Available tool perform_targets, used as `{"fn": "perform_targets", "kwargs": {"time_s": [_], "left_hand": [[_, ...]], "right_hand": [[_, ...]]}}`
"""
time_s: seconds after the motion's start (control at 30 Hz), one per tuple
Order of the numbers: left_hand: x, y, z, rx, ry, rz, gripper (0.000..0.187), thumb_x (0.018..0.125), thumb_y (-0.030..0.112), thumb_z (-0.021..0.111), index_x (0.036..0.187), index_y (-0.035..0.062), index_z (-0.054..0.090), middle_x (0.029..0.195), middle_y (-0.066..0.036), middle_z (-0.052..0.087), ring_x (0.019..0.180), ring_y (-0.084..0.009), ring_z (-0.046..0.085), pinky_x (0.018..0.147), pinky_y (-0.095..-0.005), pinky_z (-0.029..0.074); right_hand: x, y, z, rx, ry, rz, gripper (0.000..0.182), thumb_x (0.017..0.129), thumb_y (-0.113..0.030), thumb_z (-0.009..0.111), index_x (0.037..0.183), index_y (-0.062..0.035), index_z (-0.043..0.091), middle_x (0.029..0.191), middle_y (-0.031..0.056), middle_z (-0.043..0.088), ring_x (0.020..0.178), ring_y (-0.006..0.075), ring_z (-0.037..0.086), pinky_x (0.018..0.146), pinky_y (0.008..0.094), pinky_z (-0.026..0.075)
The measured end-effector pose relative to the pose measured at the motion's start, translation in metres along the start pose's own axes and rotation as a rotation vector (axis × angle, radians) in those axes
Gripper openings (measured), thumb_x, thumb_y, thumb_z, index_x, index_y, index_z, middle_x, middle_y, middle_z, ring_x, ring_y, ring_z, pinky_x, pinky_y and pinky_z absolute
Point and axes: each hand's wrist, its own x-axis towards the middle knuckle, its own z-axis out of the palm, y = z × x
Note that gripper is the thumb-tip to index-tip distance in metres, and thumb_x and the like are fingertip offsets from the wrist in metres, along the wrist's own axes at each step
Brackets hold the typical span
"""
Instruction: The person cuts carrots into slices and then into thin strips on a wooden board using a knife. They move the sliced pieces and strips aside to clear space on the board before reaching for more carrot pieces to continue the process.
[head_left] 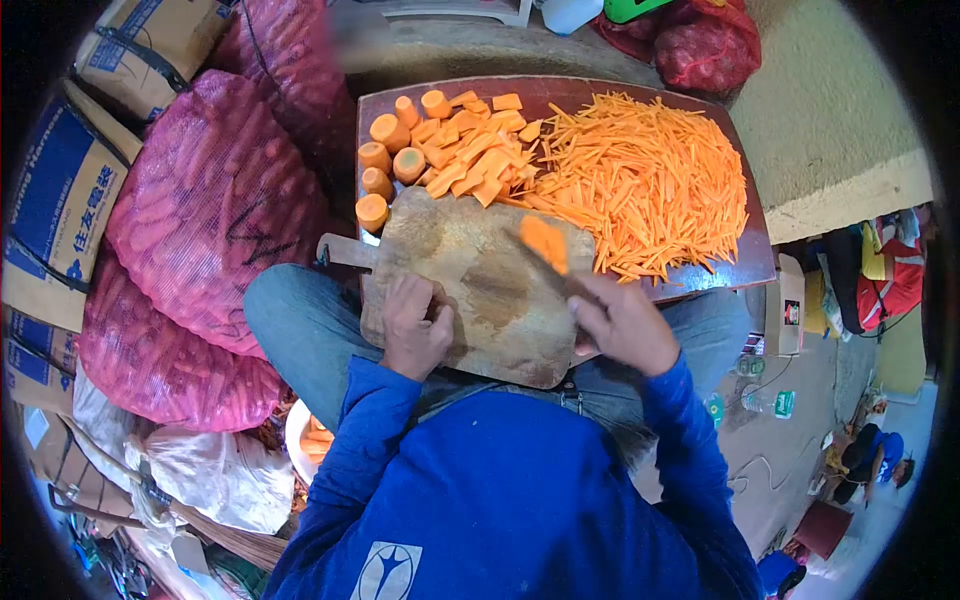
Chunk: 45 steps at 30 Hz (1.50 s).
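A worn wooden cutting board [440,240] lies tilted across my lap, its upper edge over the low table. My left hand [415,328] rests on the board's left part, fingers curled in, with nothing visible in them. My right hand [628,325] is closed round the handle of a knife [536,254] at the board's right side. Cut carrot strips [545,243] lie against the blade, blurred by motion. Beyond the board are flat carrot slices [485,160], several carrot chunks [390,131] and a big pile of carrot sticks [650,180].
The dark red table [745,255] carries the carrots. Stuffed red mesh sacks [215,210] and cardboard boxes [65,190] crowd the left side. A white bowl [296,430] with carrots stands by my left elbow. Another person [880,455] is at the far right, near plastic bottles [770,402].
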Motion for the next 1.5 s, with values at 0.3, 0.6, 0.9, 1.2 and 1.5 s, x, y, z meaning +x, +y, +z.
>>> {"fn": "perform_targets", "kwargs": {"time_s": [0.3,0.6,0.9,1.2,1.5], "left_hand": [[0.000,-0.003,0.002,0.074,-0.021,0.048,0.022,0.070,-0.008,0.071,0.084,0.0035,0.059,0.080,-0.014,0.056,0.079,-0.0357,0.057,0.072,-0.0462,0.044],[0.020,0.001,0.008,0.142,-0.107,0.036,0.019,0.075,-0.005,0.073,0.087,0.0063,0.063,0.083,-0.012,0.061,0.083,-0.0349,0.061,0.077,-0.0465,0.045],[0.136,0.028,0.081,0.161,-0.249,0.393,0.013,0.087,0.016,0.080,0.095,0.0078,0.074,0.100,-0.010,0.067,0.101,-0.0335,0.061,0.086,-0.0479,0.043],[0.157,0.031,0.145,0.490,-0.318,0.237,0.021,0.085,0.026,0.081,0.088,0.0051,0.076,0.105,-0.013,0.072,0.107,-0.0356,0.060,0.090,-0.0533,0.036],[0.167,0.021,0.118,0.133,-0.165,0.218,0.032,0.078,0.011,0.081,0.109,0.0071,0.075,0.114,-0.014,0.072,0.118,-0.0348,0.061,0.102,-0.0538,0.037]], "right_hand": [[0.041,0.046,-0.073,-0.123,0.340,-0.082,0.027,0.104,-0.019,0.069,0.121,0.0021,0.071,0.083,0.0252,0.069,0.071,0.0338,0.069,0.070,0.0417,0.056],[0.031,0.039,-0.068,0.630,0.434,0.089,0.023,0.113,-0.025,0.060,0.104,-0.0047,0.066,0.069,-0.0043,0.057,0.051,0.0039,0.049,0.044,0.0228,0.035],[0.031,0.055,-0.033,0.825,0.356,0.020,0.023,0.114,-0.024,0.058,0.111,-0.0024,0.067,0.072,-0.0037,0.056,0.051,0.0039,0.049,0.047,0.0226,0.038],[0.028,0.058,-0.034,0.756,0.355,0.005,0.021,0.114,-0.021,0.060,0.111,-0.0023,0.068,0.072,-0.0054,0.054,0.052,0.0029,0.049,0.047,0.0229,0.039],[0.030,0.056,-0.032,0.647,0.347,0.026,0.031,0.112,-0.022,0.064,0.130,0.0025,0.069,0.076,-0.0053,0.055,0.060,0.0021,0.049,0.053,0.0242,0.042]]}}
